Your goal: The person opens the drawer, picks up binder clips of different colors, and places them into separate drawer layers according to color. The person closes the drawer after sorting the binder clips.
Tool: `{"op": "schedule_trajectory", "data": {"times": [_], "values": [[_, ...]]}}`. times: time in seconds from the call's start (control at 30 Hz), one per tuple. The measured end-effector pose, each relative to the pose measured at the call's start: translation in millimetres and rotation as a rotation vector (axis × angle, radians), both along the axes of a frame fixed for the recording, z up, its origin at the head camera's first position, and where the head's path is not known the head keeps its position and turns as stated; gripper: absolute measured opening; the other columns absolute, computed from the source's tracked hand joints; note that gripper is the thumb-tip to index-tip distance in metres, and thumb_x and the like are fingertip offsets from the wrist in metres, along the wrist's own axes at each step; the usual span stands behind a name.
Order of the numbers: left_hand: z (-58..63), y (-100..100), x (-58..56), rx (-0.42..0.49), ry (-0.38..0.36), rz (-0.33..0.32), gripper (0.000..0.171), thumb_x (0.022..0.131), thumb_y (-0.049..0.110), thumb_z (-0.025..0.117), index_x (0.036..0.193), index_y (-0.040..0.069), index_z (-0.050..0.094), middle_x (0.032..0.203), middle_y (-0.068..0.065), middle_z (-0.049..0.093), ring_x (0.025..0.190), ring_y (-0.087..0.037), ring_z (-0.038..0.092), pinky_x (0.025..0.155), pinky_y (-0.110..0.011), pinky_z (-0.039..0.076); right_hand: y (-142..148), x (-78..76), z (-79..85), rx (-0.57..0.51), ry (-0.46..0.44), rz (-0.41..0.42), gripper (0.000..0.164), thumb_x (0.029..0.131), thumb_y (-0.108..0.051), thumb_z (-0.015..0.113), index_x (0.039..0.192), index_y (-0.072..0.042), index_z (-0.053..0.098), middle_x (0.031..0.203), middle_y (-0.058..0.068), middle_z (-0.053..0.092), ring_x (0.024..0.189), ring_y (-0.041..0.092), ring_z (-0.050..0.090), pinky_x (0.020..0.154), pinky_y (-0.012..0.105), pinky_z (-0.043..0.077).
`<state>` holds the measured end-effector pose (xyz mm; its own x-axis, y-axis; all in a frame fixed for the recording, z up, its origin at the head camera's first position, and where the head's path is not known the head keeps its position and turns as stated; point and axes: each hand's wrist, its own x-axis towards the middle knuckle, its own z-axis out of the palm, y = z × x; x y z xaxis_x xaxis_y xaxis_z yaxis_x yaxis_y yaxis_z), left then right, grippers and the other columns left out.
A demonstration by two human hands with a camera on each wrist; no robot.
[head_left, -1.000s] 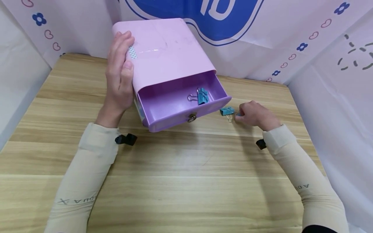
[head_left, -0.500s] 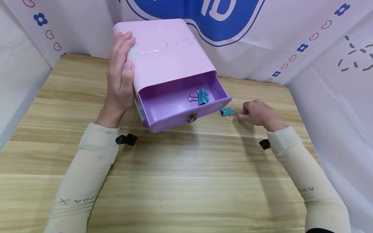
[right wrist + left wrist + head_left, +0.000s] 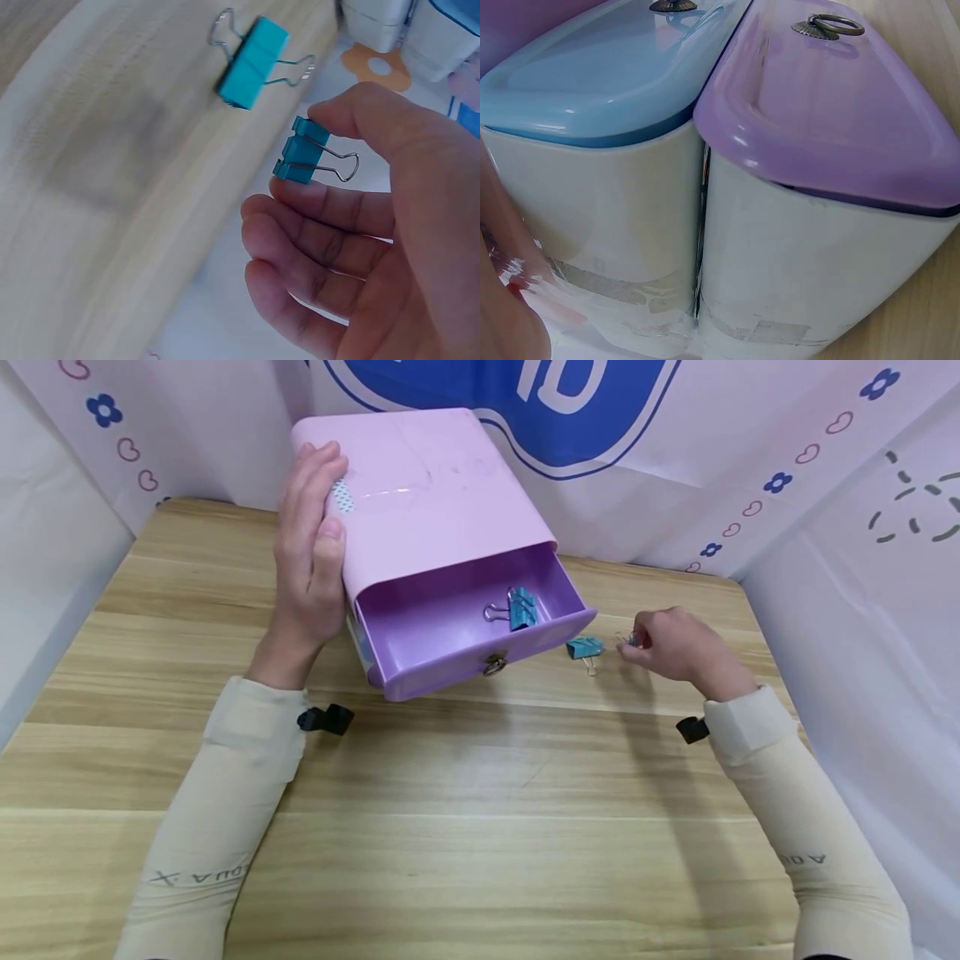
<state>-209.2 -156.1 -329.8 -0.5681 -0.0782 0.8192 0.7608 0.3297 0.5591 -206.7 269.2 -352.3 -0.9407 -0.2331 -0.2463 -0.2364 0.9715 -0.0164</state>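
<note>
A pink drawer box (image 3: 427, 485) stands at the back of the table with its purple drawer (image 3: 435, 627) pulled out. My left hand (image 3: 303, 552) rests on the box's left side, fingers straight along its upper edge. Inside the drawer lies a teal binder clip (image 3: 522, 608) with silver handles. Another teal binder clip (image 3: 584, 647) is on the table just right of the drawer. Between thumb and index finger, my right hand (image 3: 678, 643) pinches a smaller teal binder clip (image 3: 301, 150), seen clearly in the right wrist view with its wire handles toward the palm.
The wooden table (image 3: 465, 843) stretches out in front of the box. A printed white sheet (image 3: 660, 502) hangs behind it, and white walls close both sides. A blue drawer (image 3: 600, 75) shows beside the purple one in the left wrist view.
My right hand has moved slightly right, drawing the small binder clip away from the one on the table. The left hand and box have stayed in place.
</note>
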Motion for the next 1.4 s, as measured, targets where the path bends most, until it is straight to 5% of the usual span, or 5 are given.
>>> {"op": "schedule_trajectory", "data": {"times": [0.2, 0.53, 0.87, 1.13, 1.4], "values": [[-15.1, -7, -17.1, -0.009, 0.029, 0.014, 0.061, 0.086, 0.028, 0.031, 0.133, -0.003, 0.054, 0.143, -0.018, 0.051, 0.145, -0.018, 0.033, 0.125, -0.033, 0.017, -5, 4.9, 10.9, -0.028, 0.06, 0.039, 0.031, 0.09, -0.04, 0.058, 0.081, -0.009, 0.059, 0.072, 0.005, 0.061, 0.062, 0.018, 0.052, 0.057, 0.029, 0.043], [5.4, 1, 6.0, -0.003, -0.031, 0.001, 0.06, 0.085, 0.022, 0.031, 0.13, -0.011, 0.051, 0.141, -0.027, 0.047, 0.144, -0.027, 0.033, 0.125, -0.031, 0.016, -23, 14.3, 34.5, -0.071, 0.193, 0.115, 0.029, 0.09, -0.038, 0.058, 0.085, -0.009, 0.062, 0.076, 0.004, 0.063, 0.064, 0.017, 0.056, 0.059, 0.028, 0.047], [3.3, -1, 4.7, 0.001, -0.022, -0.001, 0.06, 0.085, 0.022, 0.031, 0.13, -0.011, 0.052, 0.141, -0.028, 0.047, 0.144, -0.027, 0.033, 0.125, -0.032, 0.016, -45, 24.1, 65.5, -0.132, 0.34, 0.215, 0.024, 0.088, -0.029, 0.061, 0.083, -0.006, 0.065, 0.076, 0.007, 0.066, 0.066, 0.018, 0.058, 0.063, 0.033, 0.049], [2.7, 0, 2.4, -0.007, -0.001, -0.011, 0.059, 0.086, 0.02, 0.031, 0.13, -0.013, 0.051, 0.14, -0.03, 0.047, 0.144, -0.023, 0.033, 0.125, -0.033, 0.017, -61, 35.6, 93.7, -0.121, 0.363, 0.2, 0.027, 0.089, -0.034, 0.06, 0.09, -0.006, 0.064, 0.082, 0.007, 0.066, 0.074, 0.022, 0.06, 0.069, 0.036, 0.05], [-1.0, -1, -1.3, -0.007, 0.005, -0.005, 0.059, 0.086, 0.021, 0.031, 0.131, -0.011, 0.051, 0.141, -0.028, 0.048, 0.144, -0.022, 0.033, 0.125, -0.033, 0.017, -80, 43.3, 114.0, -0.166, 0.438, 0.269, 0.026, 0.089, -0.032, 0.063, 0.091, -0.006, 0.066, 0.083, 0.007, 0.066, 0.074, 0.022, 0.061, 0.068, 0.036, 0.052]]}}
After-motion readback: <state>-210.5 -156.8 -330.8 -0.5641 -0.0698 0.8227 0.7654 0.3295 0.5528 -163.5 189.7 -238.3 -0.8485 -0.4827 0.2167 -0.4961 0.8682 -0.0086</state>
